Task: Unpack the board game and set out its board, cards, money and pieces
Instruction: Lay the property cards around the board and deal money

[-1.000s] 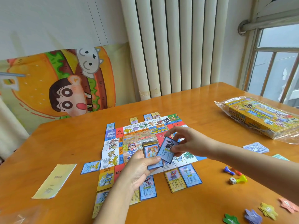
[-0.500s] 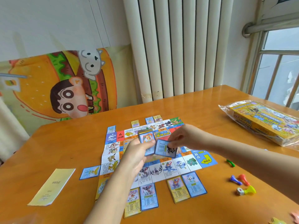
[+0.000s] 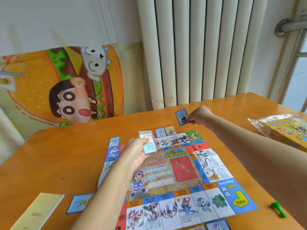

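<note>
The paper game board point(image 3: 176, 173) lies unfolded on the orange table point(image 3: 66, 163). My left hand point(image 3: 134, 153) grips a stack of cards point(image 3: 148, 143) above the board's far left part. My right hand point(image 3: 199, 116) reaches past the board's far edge and pinches a single blue-bordered card point(image 3: 182, 116) just above the table. Two cards point(image 3: 165, 131) lie along the board's far edge, one card point(image 3: 114, 141) at its far left corner, and another card point(image 3: 79, 203) on the table at the left. A green pawn point(image 3: 279, 209) lies at the right.
The game box in its plastic wrap point(image 3: 289, 128) sits at the table's right edge. A yellow leaflet point(image 3: 36, 213) lies at the near left. A white radiator point(image 3: 207, 50) and a cartoon cloth point(image 3: 58, 85) stand behind the table's far edge.
My right hand has carried the single card away from the stack, up and right beyond the board's far edge. My left hand with the stack has shifted toward the board's far side.
</note>
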{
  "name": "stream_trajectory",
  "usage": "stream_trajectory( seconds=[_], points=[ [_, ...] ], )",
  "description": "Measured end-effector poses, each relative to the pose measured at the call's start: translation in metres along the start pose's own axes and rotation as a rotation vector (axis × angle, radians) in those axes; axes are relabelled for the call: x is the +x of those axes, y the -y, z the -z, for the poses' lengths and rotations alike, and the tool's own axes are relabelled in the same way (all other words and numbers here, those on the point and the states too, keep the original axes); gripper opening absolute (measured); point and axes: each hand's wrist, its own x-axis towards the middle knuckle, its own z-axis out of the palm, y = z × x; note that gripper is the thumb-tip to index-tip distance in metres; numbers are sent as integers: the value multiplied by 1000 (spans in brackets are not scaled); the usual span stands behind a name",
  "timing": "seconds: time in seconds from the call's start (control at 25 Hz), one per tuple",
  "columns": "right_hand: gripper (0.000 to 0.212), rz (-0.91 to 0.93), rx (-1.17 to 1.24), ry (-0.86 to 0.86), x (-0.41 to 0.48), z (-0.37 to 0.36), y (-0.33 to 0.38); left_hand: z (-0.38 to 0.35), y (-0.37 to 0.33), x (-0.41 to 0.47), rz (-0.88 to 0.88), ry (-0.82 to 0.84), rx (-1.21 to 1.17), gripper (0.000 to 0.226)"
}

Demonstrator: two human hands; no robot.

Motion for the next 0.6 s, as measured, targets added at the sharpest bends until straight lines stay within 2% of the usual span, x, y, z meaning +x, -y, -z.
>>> stream_trajectory(
  seconds=[0.32,0.6],
  points=[
    [39,-100,-148,-2,38,-38,-30,14,8,27,63,-11,-30,18],
    [36,-52,-264,49,36,-41,-26,22,15,38,65,-32,-7,29]
  ],
)
